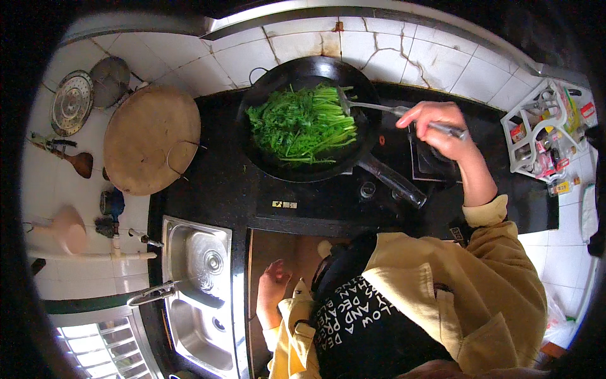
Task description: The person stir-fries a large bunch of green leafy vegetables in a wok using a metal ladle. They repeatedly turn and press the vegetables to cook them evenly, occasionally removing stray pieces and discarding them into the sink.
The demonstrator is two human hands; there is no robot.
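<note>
My right hand [440, 128] grips the handle of a metal spatula [371, 105]. The spatula's blade rests against the stem ends of the leafy greens [303, 125] at their upper right side. Those bright green leaves and long thin stems are heaped in a black wok [326, 66] on the cooktop. The wok's long dark handle [395, 182] points down and to the right, towards my body. Low at my side, in front of the counter, my left hand [274, 279] hangs with loosely bent fingers and nothing visible in it.
A double steel sink [199, 256] with a faucet [151, 293] lies to the left. A large round wooden board [151, 142] leans against the left wall, near a hanging steel strainer [72, 103]. On the right is a white rack [513, 137] of bottles and packets. Cracked tiles [426, 61] back the counter.
</note>
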